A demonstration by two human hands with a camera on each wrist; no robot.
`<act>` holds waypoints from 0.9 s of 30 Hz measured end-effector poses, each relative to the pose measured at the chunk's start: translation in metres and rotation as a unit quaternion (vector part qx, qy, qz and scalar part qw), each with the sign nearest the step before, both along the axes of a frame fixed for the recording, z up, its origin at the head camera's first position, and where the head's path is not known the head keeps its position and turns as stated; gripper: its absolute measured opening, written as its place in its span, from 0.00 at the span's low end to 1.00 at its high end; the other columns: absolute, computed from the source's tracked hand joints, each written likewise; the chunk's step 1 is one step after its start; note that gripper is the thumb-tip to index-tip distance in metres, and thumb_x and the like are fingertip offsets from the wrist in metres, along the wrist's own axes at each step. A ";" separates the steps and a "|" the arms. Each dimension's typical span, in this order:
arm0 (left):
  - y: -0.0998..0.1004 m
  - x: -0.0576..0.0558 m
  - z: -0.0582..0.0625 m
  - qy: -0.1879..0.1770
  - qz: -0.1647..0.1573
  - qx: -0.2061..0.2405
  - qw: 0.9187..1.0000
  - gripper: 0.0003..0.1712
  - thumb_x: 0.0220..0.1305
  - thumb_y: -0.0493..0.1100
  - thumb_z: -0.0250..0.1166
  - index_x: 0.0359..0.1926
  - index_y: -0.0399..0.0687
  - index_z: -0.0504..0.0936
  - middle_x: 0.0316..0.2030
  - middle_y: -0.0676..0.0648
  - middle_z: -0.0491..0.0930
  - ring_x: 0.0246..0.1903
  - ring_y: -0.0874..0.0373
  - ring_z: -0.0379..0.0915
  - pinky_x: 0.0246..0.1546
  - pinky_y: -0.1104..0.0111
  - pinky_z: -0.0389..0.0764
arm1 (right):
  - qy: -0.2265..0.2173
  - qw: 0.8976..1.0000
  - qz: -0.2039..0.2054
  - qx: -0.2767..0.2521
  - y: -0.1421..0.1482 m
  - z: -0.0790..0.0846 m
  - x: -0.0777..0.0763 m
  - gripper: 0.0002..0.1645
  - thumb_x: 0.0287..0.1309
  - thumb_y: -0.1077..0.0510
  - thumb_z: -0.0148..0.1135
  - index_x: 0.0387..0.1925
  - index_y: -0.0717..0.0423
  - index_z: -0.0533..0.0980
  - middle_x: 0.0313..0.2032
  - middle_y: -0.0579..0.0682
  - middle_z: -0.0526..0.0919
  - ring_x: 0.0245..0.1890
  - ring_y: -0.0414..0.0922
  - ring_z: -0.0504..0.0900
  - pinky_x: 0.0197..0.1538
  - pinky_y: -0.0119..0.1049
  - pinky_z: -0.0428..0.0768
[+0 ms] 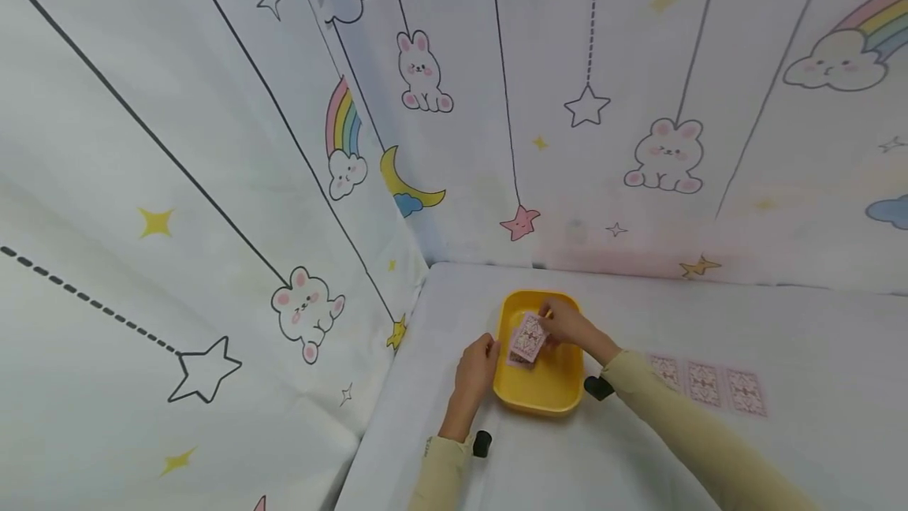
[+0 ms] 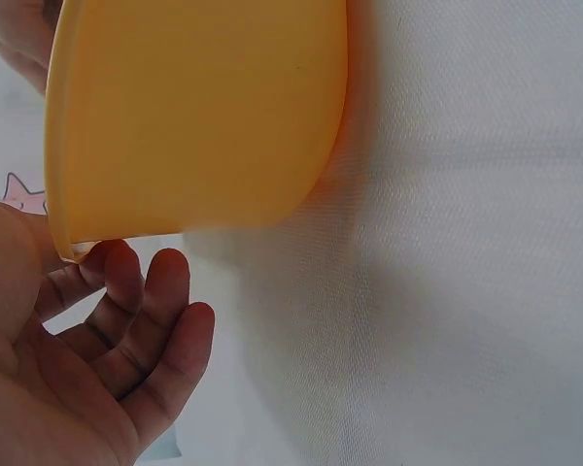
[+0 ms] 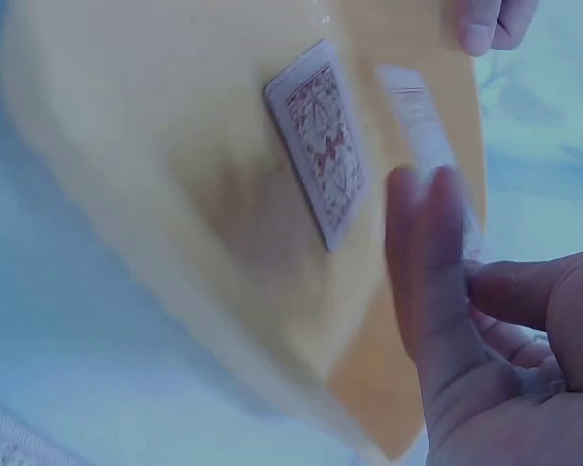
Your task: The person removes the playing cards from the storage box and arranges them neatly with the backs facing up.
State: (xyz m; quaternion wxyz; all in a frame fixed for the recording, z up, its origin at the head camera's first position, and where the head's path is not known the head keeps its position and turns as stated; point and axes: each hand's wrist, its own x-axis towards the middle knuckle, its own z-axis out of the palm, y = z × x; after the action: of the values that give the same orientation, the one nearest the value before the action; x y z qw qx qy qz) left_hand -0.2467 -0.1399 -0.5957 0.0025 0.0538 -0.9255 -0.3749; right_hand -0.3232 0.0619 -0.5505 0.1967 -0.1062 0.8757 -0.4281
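A yellow plastic tray (image 1: 548, 386) with raised sides stands on the white table. My left hand (image 1: 475, 369) grips its left rim; in the left wrist view the fingers (image 2: 165, 311) curl beneath the edge. Over the tray, my right hand (image 1: 570, 323) pinches a playing card (image 1: 530, 337) by one edge, its patterned back facing up. Blurred in the right wrist view, the held card (image 3: 418, 116) is tilted between thumb and fingertips. Below it, a small stack of cards (image 3: 325, 146) with red-and-white backs lies on the tray floor.
Three patterned card spots, face down, form a row right of the tray: a near one (image 1: 665, 371), a middle one (image 1: 704, 383) and an outer one (image 1: 746, 393). The right forearm (image 1: 660, 408) passes close to them. Printed cloth walls (image 1: 468, 235) border the table's back and left.
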 end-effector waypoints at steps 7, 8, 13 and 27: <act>0.001 0.000 -0.001 -0.006 -0.002 0.004 1.000 0.12 0.77 0.50 0.55 0.36 0.49 0.75 0.25 0.53 0.71 0.22 0.62 0.66 0.22 0.72 0.66 | -0.004 1.000 0.000 -0.016 0.021 0.008 0.004 0.13 0.73 0.62 0.53 0.55 0.64 0.69 0.36 0.59 0.80 0.23 0.45 0.84 0.32 0.40 0.86; 0.001 0.000 -0.001 -0.007 -0.003 0.005 1.000 0.12 0.77 0.50 0.55 0.36 0.49 0.75 0.25 0.53 0.71 0.22 0.62 0.66 0.22 0.71 0.66 | -0.002 1.000 0.002 -0.020 0.024 0.009 0.005 0.14 0.73 0.62 0.53 0.55 0.64 0.69 0.36 0.59 0.80 0.23 0.45 0.84 0.32 0.40 0.86; 0.001 -0.001 0.000 -0.017 -0.002 0.008 1.000 0.13 0.77 0.51 0.55 0.36 0.50 0.76 0.25 0.53 0.71 0.23 0.63 0.66 0.22 0.72 0.67 | 0.016 0.999 0.022 -0.025 0.040 0.017 0.008 0.17 0.71 0.64 0.54 0.59 0.64 0.71 0.38 0.60 0.81 0.26 0.45 0.83 0.34 0.39 0.86; 0.001 0.002 0.001 -0.009 0.000 0.013 1.000 0.13 0.77 0.51 0.55 0.36 0.49 0.75 0.25 0.53 0.71 0.23 0.62 0.67 0.23 0.72 0.67 | 0.040 0.999 0.025 0.001 0.088 0.022 0.012 0.20 0.73 0.59 0.55 0.62 0.61 0.74 0.42 0.58 0.81 0.35 0.47 0.79 0.40 0.38 0.85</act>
State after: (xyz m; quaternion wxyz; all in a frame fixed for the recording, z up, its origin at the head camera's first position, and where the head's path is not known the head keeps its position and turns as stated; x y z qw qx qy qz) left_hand -0.2451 -0.1389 -0.5950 -0.0066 0.0574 -0.9207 -0.3861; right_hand -0.3108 0.1500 -0.5284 0.1720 -0.1448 0.8803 -0.4178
